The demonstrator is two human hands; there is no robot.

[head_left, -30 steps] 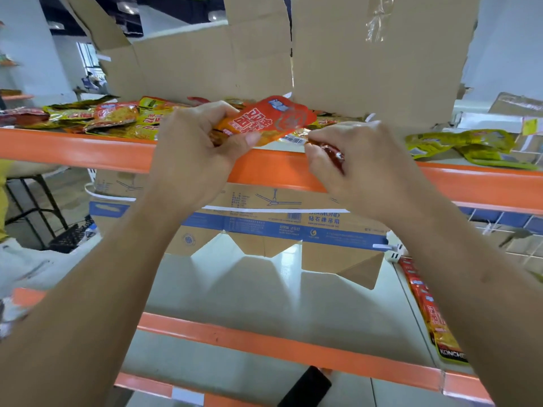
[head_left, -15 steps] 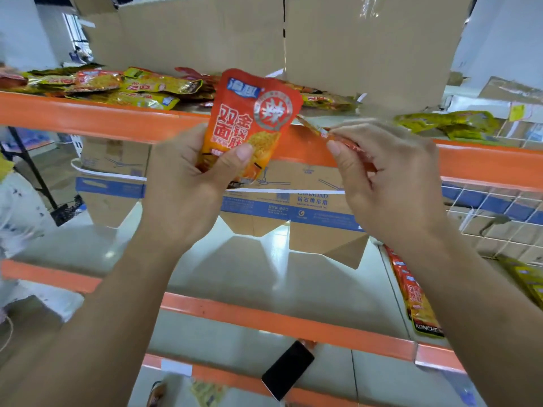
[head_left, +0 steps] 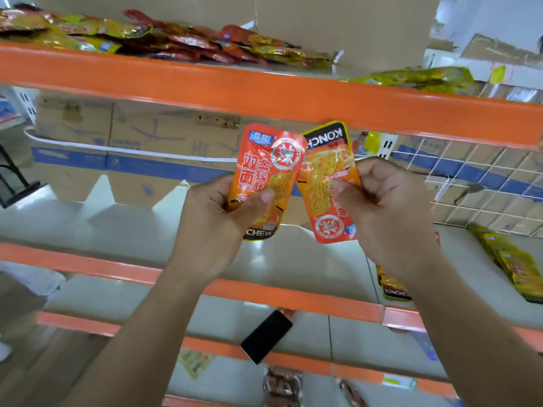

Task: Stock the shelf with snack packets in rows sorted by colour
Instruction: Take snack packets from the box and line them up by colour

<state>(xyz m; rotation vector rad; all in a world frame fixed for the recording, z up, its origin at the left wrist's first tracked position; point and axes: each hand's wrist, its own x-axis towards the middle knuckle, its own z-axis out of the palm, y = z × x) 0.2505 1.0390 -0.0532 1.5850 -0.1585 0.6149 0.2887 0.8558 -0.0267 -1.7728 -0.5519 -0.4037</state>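
**Orange-beamed shelving, two packets held up side by side**

Orange steel shelving fills the head view. Its upper beam [head_left: 205, 83] crosses the frame from left to right, sloping slightly down to the right. Above that beam, towards its left end, a loose heap of red and yellow snack packets [head_left: 182, 39] lies on the top shelf. A few yellow packets [head_left: 420, 79] lie above its right end, with brown cardboard behind them all. Below and behind the beam stands a cardboard box [head_left: 132, 148] printed with ceiling fans and a blue band. A white wire grid [head_left: 476, 177] hangs under the beam's right end.

Just under the middle of the beam both hands are raised. The left hand [head_left: 217, 218] has its grip clenched on the lower part of an upright orange packet [head_left: 264, 168], thumb across the front and fingers behind. The right hand [head_left: 390, 212] grasps an inverted orange packet [head_left: 326, 183] in its grip by one long edge. This packet's black KONCH band points up, close beneath the beam. The two packets' inner edges meet; which one overlaps I cannot tell.

Well below the beam, on the right of the middle shelf, lies a row of yellow packets [head_left: 517, 271]. Nearer the beam's middle, a row of orange packets [head_left: 393, 286] is partly hidden by the right forearm. Lower again, a black phone [head_left: 266, 336] lies tilted across the orange edge of a lower shelf
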